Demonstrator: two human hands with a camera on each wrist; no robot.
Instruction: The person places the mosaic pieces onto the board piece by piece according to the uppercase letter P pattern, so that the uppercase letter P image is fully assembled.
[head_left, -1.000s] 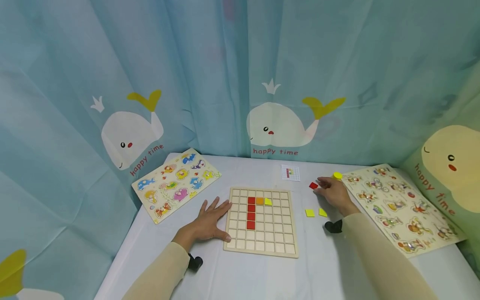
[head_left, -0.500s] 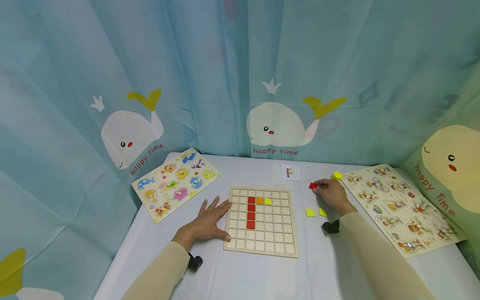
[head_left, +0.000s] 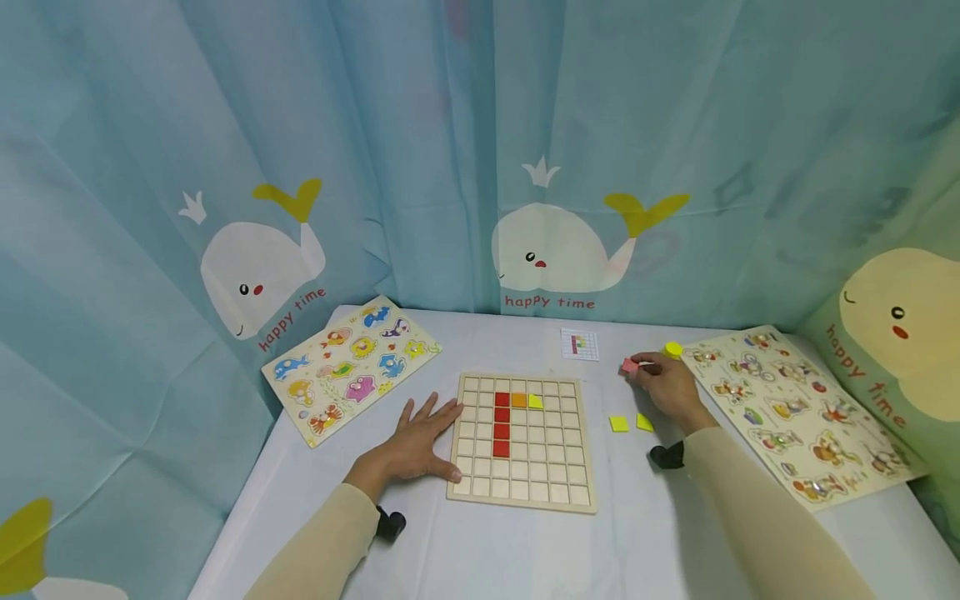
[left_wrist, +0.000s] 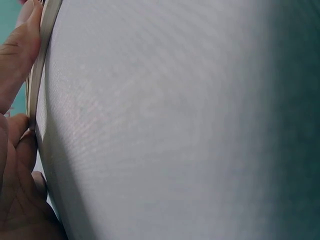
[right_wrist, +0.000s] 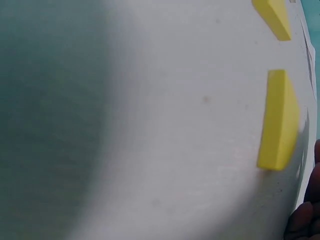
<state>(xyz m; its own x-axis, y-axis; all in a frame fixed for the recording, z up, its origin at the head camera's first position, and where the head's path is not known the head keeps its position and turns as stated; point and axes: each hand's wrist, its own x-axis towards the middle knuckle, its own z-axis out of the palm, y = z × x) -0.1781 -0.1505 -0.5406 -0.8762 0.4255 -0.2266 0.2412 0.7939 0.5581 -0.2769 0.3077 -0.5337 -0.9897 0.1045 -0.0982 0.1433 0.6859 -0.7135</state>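
Note:
My left hand [head_left: 408, 442] rests at the left edge of a wooden grid board [head_left: 547, 458], fingers spread, thumb on its rim. In the left wrist view the board's edge [left_wrist: 40, 75] shows beside the fingers. On the grid sit a column of several red tiles [head_left: 502, 432], an orange tile [head_left: 519, 400] and a yellow tile with one slanted side [head_left: 535, 402]. Right of the board, my right hand [head_left: 670, 387] pinches a small red tile [head_left: 629, 365] between thumb and fingertips. Tilted up, it looks pinkish under glare.
Nearer than the right hand lie a yellow square tile [head_left: 618, 424] and a yellow cut-corner tile [head_left: 644, 422]. A round yellow piece [head_left: 672, 350] is behind that hand. A printed pattern card [head_left: 580, 344] lies at the back. Picture puzzles stand left [head_left: 352, 367] and right [head_left: 802, 417].
The right fingers have closed on the red tile and tilted it up from the table; its face now catches the light. The left hand and board have stayed put.

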